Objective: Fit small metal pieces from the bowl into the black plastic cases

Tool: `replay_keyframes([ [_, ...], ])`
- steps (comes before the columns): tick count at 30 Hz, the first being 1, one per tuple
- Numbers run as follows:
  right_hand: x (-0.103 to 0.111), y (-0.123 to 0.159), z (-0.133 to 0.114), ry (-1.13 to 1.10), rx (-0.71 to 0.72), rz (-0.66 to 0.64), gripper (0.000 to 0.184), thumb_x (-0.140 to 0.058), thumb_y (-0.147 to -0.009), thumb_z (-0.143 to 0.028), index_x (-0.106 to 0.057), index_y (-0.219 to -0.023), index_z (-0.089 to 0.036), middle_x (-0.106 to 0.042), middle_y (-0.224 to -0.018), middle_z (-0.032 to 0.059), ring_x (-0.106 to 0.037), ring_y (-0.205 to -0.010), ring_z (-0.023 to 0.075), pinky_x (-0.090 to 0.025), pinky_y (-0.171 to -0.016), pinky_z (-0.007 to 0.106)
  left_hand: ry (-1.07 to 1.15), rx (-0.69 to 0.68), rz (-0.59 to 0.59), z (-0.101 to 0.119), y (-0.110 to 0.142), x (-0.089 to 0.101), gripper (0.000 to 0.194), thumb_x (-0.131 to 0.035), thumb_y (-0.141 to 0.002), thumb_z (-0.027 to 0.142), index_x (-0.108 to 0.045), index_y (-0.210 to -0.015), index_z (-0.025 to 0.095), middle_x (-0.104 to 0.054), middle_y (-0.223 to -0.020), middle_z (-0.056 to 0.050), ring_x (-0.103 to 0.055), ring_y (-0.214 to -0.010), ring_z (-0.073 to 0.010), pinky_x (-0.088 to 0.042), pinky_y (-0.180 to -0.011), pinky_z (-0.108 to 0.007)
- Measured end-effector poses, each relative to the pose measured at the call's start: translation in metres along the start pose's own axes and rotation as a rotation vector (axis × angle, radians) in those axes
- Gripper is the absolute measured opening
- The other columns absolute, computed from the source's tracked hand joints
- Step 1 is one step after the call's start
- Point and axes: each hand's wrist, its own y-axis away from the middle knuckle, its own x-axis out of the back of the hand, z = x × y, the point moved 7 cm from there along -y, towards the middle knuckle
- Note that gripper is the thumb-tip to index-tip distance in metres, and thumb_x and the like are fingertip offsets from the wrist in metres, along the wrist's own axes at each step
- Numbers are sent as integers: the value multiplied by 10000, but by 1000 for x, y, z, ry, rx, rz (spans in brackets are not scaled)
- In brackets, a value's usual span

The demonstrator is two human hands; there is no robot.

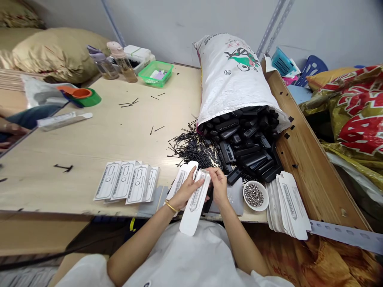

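Observation:
My left hand [184,195] is closed around a long white carton [189,219] printed with a narrow grey outline, held tilted over the table's front edge. At the carton's upper end, the fingers of my right hand [220,186] pinch its edge. Another white carton [178,181] lies partly under my left hand. Beyond my hands spreads a heap of thin black sticks [197,149]. Black plastic pieces [251,155] spill from a big white sack [236,87]. Near my right forearm stands a white bowl [255,208] of small metal parts.
Filled-looking printed boxes [138,183] overlap at the left. A stack of flat cartons [291,207] leans at the right, by a wooden side board [317,159]. Farther back are a green basket [157,75] and bottles [124,63]. Another person's hand [12,129] shows at far left.

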Motion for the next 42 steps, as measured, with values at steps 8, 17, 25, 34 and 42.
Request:
replay_keyframes([
  [8,2,-4,16,-106,-161,32,358,-716,-672,-490,-559,-712,-170,-592,-674,-15,-509,-588,104,-437,-599,238,-408,-276,76,6,0,11,1026,-659,-779,451,-4,-1516,168,-660,-929,-64,-613,-749,-167,-527,-770,-361],
  [17,23,-18,12,-97,-38,246,304,-629,-744,-467,-532,-840,-195,-584,-758,-20,-545,-656,114,-466,-640,245,-469,-606,-31,32,0,13,767,-542,-851,492,-193,-1488,243,-553,-1292,-152,-607,-1069,-228,-503,-897,-397],
  [25,-1,45,10,1036,426,-513,308,-414,-846,-74,-601,-1062,-189,-562,-1267,111,-462,-1241,230,-326,-1083,471,-751,-631,519,75,24,48,551,-653,-730,461,-489,-1146,139,-636,-994,-112,-630,-915,-239,-506,-788,-372],
  [34,46,22,-52,598,389,-92,445,-549,-856,-213,-466,-1291,-256,-603,-1193,88,-595,-1071,202,-470,-958,411,-1343,-325,308,46,13,30,574,-642,-742,340,-508,-1269,158,-621,-1026,-127,-592,-967,-296,-452,-836,-417],
  [42,17,-24,-53,610,297,-165,218,-456,-917,-299,-602,-1054,-212,-637,-1029,53,-582,-962,180,-453,-881,325,-999,-540,289,47,16,21,550,-618,-701,276,-504,-1224,149,-602,-1177,-108,-579,-1077,-247,-447,-953,-382],
])
